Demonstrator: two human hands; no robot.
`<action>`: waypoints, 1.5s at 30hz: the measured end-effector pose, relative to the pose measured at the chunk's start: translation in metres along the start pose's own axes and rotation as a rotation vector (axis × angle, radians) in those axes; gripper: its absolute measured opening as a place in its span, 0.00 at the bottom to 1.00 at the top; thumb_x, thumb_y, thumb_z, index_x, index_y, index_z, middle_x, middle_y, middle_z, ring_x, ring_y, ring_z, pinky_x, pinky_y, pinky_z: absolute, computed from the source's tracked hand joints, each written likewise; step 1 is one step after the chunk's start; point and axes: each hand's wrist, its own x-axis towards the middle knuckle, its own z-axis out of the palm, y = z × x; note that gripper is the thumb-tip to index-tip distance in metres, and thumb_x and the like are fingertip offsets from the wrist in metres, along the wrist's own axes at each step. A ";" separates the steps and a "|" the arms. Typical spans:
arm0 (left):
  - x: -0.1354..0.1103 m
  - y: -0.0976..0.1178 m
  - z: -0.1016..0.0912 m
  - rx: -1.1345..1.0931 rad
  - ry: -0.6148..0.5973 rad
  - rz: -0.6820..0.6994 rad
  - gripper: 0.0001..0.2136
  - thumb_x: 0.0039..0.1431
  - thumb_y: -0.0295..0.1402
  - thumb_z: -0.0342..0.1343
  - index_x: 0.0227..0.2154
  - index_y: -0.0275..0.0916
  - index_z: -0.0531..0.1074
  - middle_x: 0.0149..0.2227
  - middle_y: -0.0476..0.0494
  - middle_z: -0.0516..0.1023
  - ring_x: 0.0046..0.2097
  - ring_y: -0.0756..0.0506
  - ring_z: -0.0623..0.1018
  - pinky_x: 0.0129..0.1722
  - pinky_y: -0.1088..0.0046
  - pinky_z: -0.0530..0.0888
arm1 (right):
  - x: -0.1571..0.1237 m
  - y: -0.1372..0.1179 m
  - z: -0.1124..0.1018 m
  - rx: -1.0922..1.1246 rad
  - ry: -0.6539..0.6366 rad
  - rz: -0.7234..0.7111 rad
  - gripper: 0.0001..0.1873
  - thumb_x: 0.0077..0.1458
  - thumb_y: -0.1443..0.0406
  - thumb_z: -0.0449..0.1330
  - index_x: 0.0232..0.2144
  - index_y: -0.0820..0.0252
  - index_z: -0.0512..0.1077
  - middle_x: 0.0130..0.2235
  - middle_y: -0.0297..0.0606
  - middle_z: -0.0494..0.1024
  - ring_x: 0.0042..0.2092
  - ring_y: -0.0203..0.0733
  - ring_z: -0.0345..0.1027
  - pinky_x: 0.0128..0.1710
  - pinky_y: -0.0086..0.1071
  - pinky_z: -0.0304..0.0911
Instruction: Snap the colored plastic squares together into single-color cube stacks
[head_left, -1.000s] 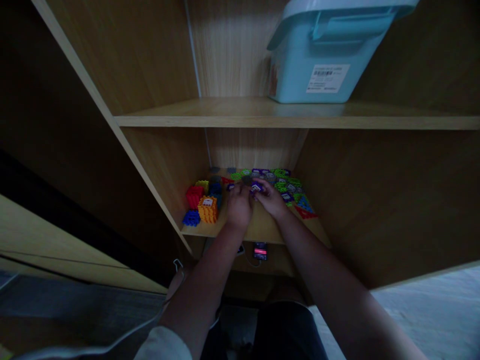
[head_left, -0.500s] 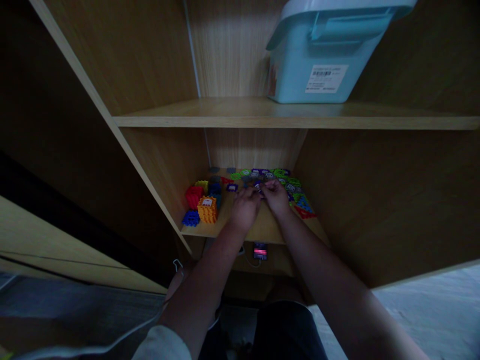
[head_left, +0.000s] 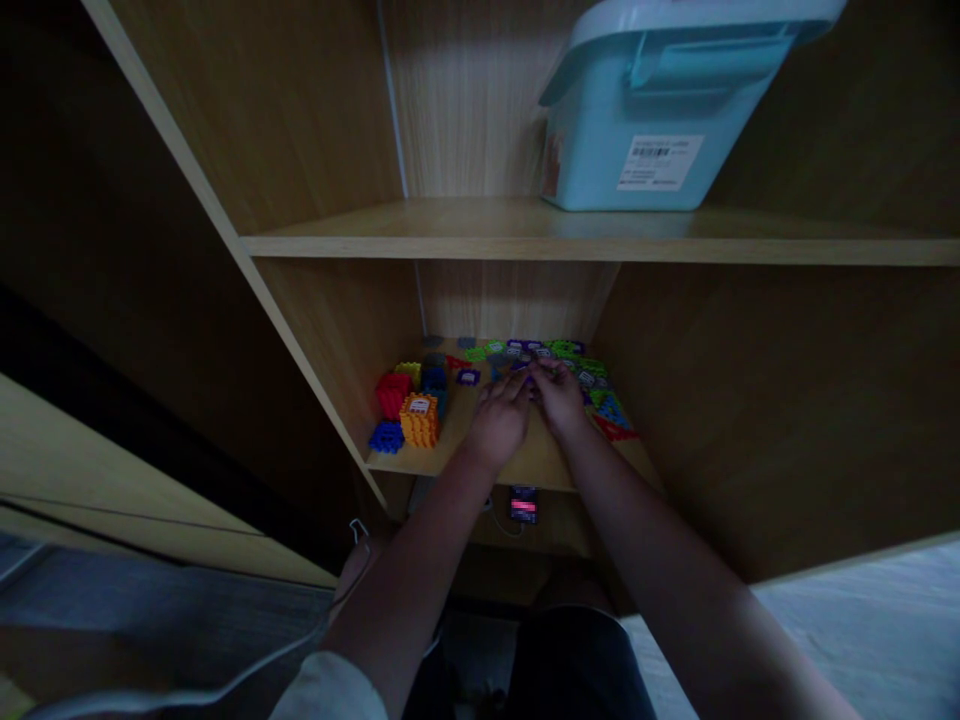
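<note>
My left hand [head_left: 500,418] and my right hand [head_left: 559,398] meet over the lower shelf, fingertips close together. Both are closed on a small purple interlocking tile [head_left: 530,382], mostly covered by the fingers. Behind them lie several flat purple, green and grey interlocking tiles; one purple tile [head_left: 469,377] rests apart to the left of my left hand. To the right of my right hand are blue triangular pieces [head_left: 611,408] and a red triangular piece [head_left: 615,430].
At the shelf's left stand an orange stack of tiles [head_left: 420,420], a red stack [head_left: 393,396] and blue pieces [head_left: 386,437]. A light-blue lidded bin [head_left: 637,120] sits on the upper shelf [head_left: 450,247]. Below is a lit phone [head_left: 523,505] with a cable.
The fingertips of both hands have drawn closer together, covering more of the purple tile. The whole view has shifted slightly; the stacks stay in place.
</note>
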 end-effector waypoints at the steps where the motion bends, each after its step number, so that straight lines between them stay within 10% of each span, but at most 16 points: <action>1: 0.000 0.001 0.000 0.010 -0.010 -0.008 0.21 0.75 0.29 0.49 0.66 0.32 0.71 0.72 0.34 0.69 0.72 0.36 0.68 0.72 0.53 0.66 | -0.001 -0.001 0.000 -0.006 -0.014 0.000 0.33 0.42 0.44 0.76 0.43 0.51 0.70 0.32 0.29 0.81 0.29 0.42 0.74 0.29 0.36 0.72; 13: 0.001 0.002 0.010 0.061 -0.044 -0.598 0.36 0.73 0.43 0.49 0.77 0.26 0.53 0.79 0.22 0.50 0.79 0.28 0.53 0.77 0.43 0.54 | -0.009 -0.003 0.003 -0.193 -0.129 -0.072 0.29 0.50 0.40 0.68 0.45 0.50 0.69 0.37 0.34 0.83 0.29 0.40 0.71 0.27 0.33 0.68; 30: 0.008 -0.005 0.011 -0.004 -0.319 -0.676 0.47 0.70 0.62 0.43 0.77 0.26 0.52 0.80 0.24 0.41 0.81 0.29 0.45 0.76 0.37 0.53 | -0.007 -0.001 0.002 -0.194 -0.140 -0.069 0.27 0.50 0.42 0.69 0.42 0.52 0.73 0.33 0.33 0.80 0.30 0.41 0.71 0.25 0.32 0.66; 45: 0.003 -0.004 0.012 0.045 -0.224 -0.624 0.36 0.72 0.53 0.49 0.73 0.33 0.63 0.76 0.23 0.57 0.78 0.28 0.56 0.74 0.36 0.57 | -0.008 -0.002 0.002 -0.220 -0.145 -0.067 0.26 0.50 0.42 0.69 0.41 0.51 0.73 0.31 0.32 0.79 0.29 0.41 0.71 0.26 0.32 0.65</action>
